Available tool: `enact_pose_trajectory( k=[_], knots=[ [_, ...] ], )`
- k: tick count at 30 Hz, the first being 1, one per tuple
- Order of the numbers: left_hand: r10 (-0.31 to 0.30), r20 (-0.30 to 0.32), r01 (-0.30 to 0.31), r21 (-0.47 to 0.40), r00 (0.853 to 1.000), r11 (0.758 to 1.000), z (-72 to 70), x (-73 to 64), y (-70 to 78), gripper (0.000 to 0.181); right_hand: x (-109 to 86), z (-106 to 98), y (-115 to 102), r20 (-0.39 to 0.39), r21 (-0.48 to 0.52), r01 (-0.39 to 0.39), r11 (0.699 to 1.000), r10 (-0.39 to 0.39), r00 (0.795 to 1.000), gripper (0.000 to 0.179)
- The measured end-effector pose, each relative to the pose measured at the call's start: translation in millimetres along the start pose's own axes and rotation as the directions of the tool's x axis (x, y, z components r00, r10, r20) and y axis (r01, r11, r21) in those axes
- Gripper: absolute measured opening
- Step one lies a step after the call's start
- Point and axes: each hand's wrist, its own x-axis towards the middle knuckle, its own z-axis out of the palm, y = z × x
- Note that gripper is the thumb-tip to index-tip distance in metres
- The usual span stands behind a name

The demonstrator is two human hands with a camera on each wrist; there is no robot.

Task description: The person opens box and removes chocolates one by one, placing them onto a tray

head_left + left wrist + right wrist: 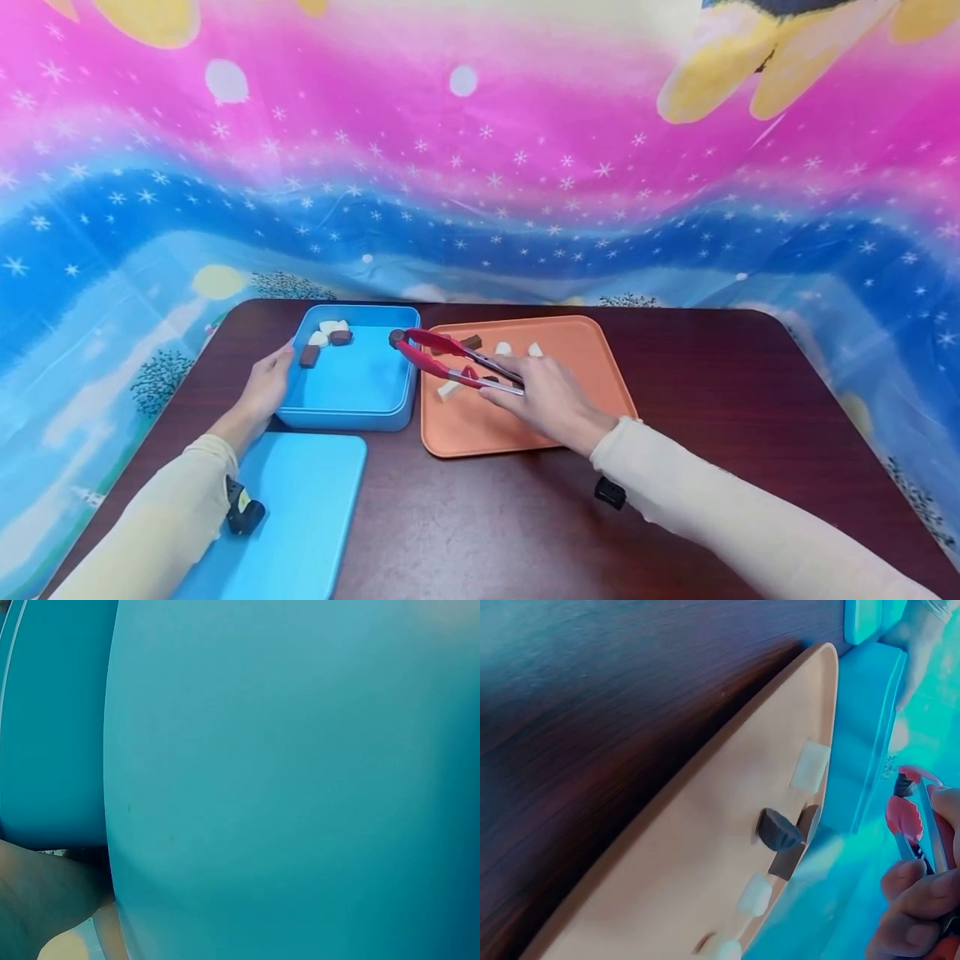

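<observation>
While the right hand (551,400) clasps the tongs (431,340), a chunky piece (397,338) hangs near the right rim of the blue box (345,420).
Pinched in the tongs' red grip, it looks dark (almost black-brown); the left hand (262,392), fingers straight, touches the box's left wall.

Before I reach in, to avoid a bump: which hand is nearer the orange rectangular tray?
Right. The right hand is over the tray, gripping red-tipped metal tongs; the left hand is across the open blue rectangular box from it, touching the box's side.
</observation>
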Motion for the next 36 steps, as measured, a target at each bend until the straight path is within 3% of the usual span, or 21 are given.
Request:
enact_pose_trajectory(
  k=[20,28,36],
  knots=[
    [-0.004,0.011,0.004,-0.009,1.0,1.0,-0.5,1.2,-0.9,0.064,-34.1,-12,35,-0.051,-0.01,0.01,1.0,-0.01,0.999,0.061],
    [-0.008,0.011,0.008,-0.011,1.0,1.0,0.1,0.3,-1.5,0.063,-48.8,-19,50,-0.018,-0.035,-0.053,0.998,0.053,0.998,0.059],
    [-0.01,0.004,0.01,-0.006,1.0,1.0,0.2,0.8,0.9,0.062,-62.4,-25,66,-0.052,-0.071,-0.077,0.995,0.073,0.996,0.058]
  ],
)
